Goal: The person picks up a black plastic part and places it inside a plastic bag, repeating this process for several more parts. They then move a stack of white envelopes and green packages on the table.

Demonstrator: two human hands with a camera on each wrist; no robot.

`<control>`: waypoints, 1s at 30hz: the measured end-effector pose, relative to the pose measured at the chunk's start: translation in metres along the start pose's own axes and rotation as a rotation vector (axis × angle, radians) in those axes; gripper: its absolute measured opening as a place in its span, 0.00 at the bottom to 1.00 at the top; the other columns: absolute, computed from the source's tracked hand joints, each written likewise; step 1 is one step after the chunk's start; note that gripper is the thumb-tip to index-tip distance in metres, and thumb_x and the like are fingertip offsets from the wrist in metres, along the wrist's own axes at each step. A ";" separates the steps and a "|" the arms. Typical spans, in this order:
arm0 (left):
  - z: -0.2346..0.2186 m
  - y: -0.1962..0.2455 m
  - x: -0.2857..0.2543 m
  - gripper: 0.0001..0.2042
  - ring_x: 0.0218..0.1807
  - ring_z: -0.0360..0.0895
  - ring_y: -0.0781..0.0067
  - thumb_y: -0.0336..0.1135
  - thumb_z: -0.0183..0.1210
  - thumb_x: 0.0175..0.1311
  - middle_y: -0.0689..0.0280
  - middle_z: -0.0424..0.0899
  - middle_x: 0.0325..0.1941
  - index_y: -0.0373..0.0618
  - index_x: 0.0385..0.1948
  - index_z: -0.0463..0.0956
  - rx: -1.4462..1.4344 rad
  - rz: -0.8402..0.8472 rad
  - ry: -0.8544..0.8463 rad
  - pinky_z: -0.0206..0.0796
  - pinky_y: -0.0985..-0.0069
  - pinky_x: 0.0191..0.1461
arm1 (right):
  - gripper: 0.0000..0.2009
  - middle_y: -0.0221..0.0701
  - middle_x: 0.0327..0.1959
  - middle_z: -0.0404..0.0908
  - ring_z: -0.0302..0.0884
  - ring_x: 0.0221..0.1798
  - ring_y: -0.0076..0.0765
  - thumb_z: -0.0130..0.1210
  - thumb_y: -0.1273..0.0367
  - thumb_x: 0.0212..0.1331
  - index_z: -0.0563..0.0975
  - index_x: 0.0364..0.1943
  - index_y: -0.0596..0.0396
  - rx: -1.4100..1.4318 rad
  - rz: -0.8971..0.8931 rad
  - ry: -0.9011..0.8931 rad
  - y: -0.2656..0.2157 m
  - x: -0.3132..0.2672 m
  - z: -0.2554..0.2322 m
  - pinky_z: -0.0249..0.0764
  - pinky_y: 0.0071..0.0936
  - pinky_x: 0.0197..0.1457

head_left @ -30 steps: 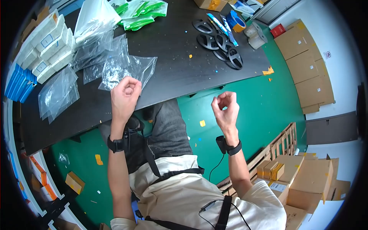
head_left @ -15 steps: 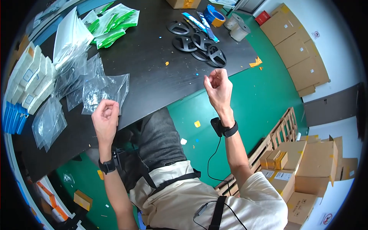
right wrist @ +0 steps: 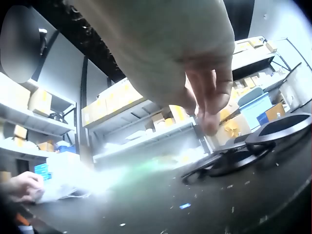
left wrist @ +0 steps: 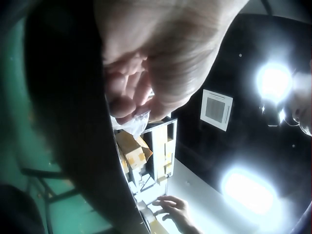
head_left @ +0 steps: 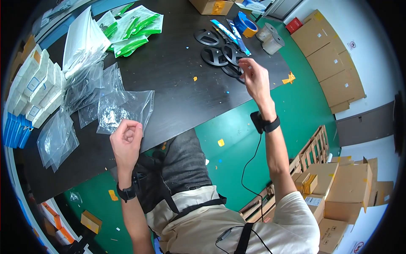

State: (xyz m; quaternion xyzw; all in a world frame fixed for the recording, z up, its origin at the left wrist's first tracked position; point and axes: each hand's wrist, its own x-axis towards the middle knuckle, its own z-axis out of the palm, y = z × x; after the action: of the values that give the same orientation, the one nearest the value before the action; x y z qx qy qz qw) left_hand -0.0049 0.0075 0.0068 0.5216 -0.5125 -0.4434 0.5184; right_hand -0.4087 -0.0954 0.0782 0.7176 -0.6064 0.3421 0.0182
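Clear plastic bags lie at the left of the table [head_left: 177, 106]. My left hand [head_left: 126, 146] has curled fingers at the lower edge of the nearest clear bag [head_left: 127, 111]; in the left wrist view crumpled film [left wrist: 134, 126] shows at the fingertips, and the hand appears to pinch it. My right hand [head_left: 257, 82] hangs over the near side of several black wheel-like rings [head_left: 213, 56], fingers bent slightly downward and holding nothing. In the right wrist view its fingertips stand above the rings [right wrist: 239, 158]; a gap shows between them.
White bags [head_left: 82, 46] and green-and-white packets [head_left: 135, 27] lie behind the clear bags. White blocks [head_left: 40, 84] and blue boxes [head_left: 17, 131] stand far left. Blue packets [head_left: 239, 38], tape rolls [head_left: 246, 24] and white spools [head_left: 272, 43] lie beyond the rings.
My right hand has moved from beyond the table edge, forward to the black rings, and its curled fingers have loosened. My left hand has stayed by the same bag. The head view has shifted.
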 end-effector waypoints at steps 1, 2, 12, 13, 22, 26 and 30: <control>0.000 0.000 -0.001 0.03 0.22 0.64 0.95 0.22 0.60 0.69 0.75 0.77 0.24 0.35 0.33 0.77 0.007 0.001 0.000 0.52 0.89 0.24 | 0.09 0.36 0.37 0.82 0.84 0.34 0.39 0.62 0.69 0.66 0.82 0.47 0.56 -0.061 -0.038 -0.036 0.002 0.009 0.004 0.80 0.31 0.39; 0.000 0.000 -0.002 0.03 0.22 0.64 0.95 0.22 0.60 0.69 0.75 0.77 0.24 0.35 0.33 0.77 0.008 -0.004 0.003 0.52 0.89 0.24 | 0.09 0.36 0.37 0.82 0.84 0.34 0.39 0.62 0.69 0.66 0.82 0.47 0.56 -0.059 -0.039 -0.041 0.004 0.015 0.009 0.80 0.31 0.39; 0.001 0.008 -0.001 0.04 0.21 0.64 0.94 0.21 0.62 0.66 0.73 0.77 0.21 0.35 0.31 0.77 0.037 0.016 0.018 0.53 0.88 0.24 | 0.13 0.44 0.49 0.76 0.80 0.51 0.53 0.62 0.61 0.66 0.84 0.44 0.55 -0.360 0.064 -0.238 0.015 0.052 0.048 0.77 0.44 0.52; 0.001 0.007 -0.002 0.04 0.21 0.64 0.94 0.21 0.63 0.66 0.73 0.77 0.21 0.35 0.31 0.77 0.035 0.020 0.011 0.54 0.87 0.24 | 0.12 0.44 0.48 0.76 0.80 0.50 0.53 0.62 0.62 0.66 0.84 0.44 0.56 -0.355 0.076 -0.239 0.017 0.052 0.049 0.77 0.43 0.52; 0.001 0.002 -0.001 0.04 0.19 0.63 0.93 0.22 0.63 0.65 0.74 0.75 0.18 0.36 0.30 0.77 0.106 0.047 0.000 0.50 0.86 0.22 | 0.12 0.32 0.30 0.79 0.77 0.32 0.31 0.57 0.65 0.74 0.84 0.44 0.62 0.088 -0.035 0.156 -0.015 0.053 0.006 0.71 0.26 0.36; 0.002 0.004 -0.001 0.04 0.18 0.62 0.93 0.22 0.63 0.65 0.74 0.74 0.18 0.37 0.30 0.77 0.123 0.028 0.010 0.49 0.85 0.22 | 0.15 0.30 0.32 0.84 0.83 0.35 0.27 0.53 0.63 0.77 0.81 0.50 0.64 0.582 0.317 0.036 -0.040 0.017 -0.025 0.72 0.19 0.31; 0.003 0.003 -0.001 0.04 0.18 0.61 0.93 0.21 0.64 0.64 0.73 0.74 0.18 0.37 0.30 0.77 0.133 0.002 0.020 0.49 0.85 0.22 | 0.14 0.43 0.40 0.87 0.88 0.37 0.33 0.53 0.67 0.77 0.78 0.53 0.67 0.979 0.302 -0.166 -0.082 -0.019 -0.029 0.78 0.19 0.33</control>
State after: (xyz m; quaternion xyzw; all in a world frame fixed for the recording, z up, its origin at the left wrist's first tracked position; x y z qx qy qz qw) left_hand -0.0081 0.0085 0.0096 0.5586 -0.5361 -0.4029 0.4881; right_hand -0.3500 -0.0448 0.1226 0.5712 -0.4714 0.5264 -0.4175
